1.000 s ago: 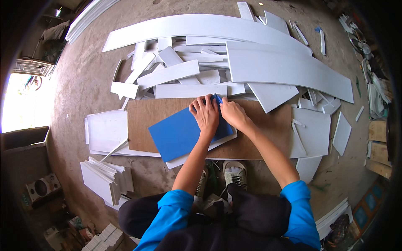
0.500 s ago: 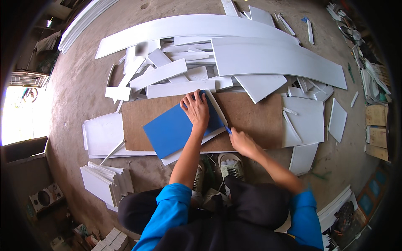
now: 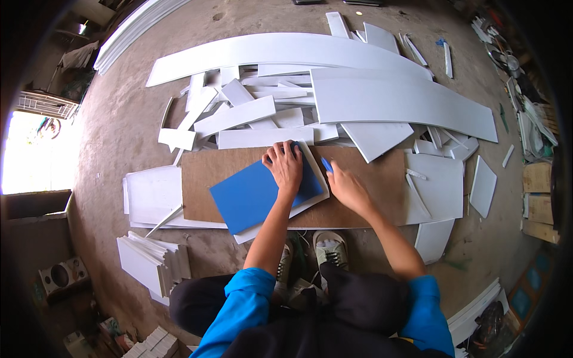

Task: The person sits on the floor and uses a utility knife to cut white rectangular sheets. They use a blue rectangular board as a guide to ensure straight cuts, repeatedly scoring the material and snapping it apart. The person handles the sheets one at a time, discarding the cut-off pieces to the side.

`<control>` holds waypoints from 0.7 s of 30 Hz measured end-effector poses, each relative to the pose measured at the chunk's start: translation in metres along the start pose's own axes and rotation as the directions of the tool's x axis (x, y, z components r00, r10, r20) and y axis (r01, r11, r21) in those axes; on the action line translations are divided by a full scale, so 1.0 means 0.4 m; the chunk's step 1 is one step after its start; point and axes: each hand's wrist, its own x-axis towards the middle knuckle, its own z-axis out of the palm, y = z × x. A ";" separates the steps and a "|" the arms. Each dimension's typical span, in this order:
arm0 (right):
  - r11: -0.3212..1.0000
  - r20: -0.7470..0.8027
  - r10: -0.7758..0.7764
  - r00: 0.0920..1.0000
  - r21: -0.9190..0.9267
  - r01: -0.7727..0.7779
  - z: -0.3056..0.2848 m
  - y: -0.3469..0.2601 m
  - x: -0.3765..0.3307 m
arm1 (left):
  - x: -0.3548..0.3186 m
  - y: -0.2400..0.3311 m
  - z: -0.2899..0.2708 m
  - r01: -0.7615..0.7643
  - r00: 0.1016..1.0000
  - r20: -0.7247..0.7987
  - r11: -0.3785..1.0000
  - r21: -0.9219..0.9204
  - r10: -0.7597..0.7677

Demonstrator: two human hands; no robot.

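Observation:
A blue rectangular sheet [image 3: 248,194] lies slanted over a white foam board [image 3: 316,173], whose edge shows along the right and near sides. Both rest on a brown wooden board [image 3: 370,185]. With spread, bent fingers, my left hand [image 3: 285,170] presses down near the blue sheet's far right corner; what is under its fingertips is partly hidden. My right hand [image 3: 349,188] is closed round a blue cutter knife [image 3: 326,165], just right of the white board's edge. The knife's blade cannot be made out.
Beyond the wooden board lie heaped white foam offcuts [image 3: 239,116] and a long white panel [image 3: 400,98]. Thin white strips [image 3: 418,194] lie at the right. A stack of white pieces [image 3: 152,262] stands near left. My shoes [image 3: 331,250] are close to the board's near edge.
My right hand with the knife has moved from the white board's near right corner to farther up beside its right edge. My left hand stays on the blue sheet. The view has shifted slightly.

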 end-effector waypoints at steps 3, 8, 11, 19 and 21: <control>0.995 -0.013 -0.021 1.000 0.102 0.022 0.032 -0.019 0.127 | -0.003 0.007 0.001 -0.014 1.000 -0.005 0.999 -0.045 0.014; 0.995 0.012 -0.064 0.998 -0.070 0.065 0.087 -0.014 0.180 | 0.000 0.007 0.000 -0.017 0.999 0.034 0.996 -0.085 0.020; 0.992 0.009 -0.084 0.996 -0.091 0.084 0.080 -0.031 0.181 | 0.005 0.001 -0.001 -0.010 1.000 0.012 0.997 -0.075 0.011; 0.991 0.116 -0.028 0.993 -0.124 0.042 0.071 -0.030 0.234 | 0.005 0.009 0.004 -0.022 1.000 0.015 0.996 -0.092 0.023; 0.997 0.230 0.077 0.970 -0.046 -0.068 0.040 -0.077 0.237 | 0.004 0.000 0.005 -0.018 1.000 0.008 0.997 -0.070 0.018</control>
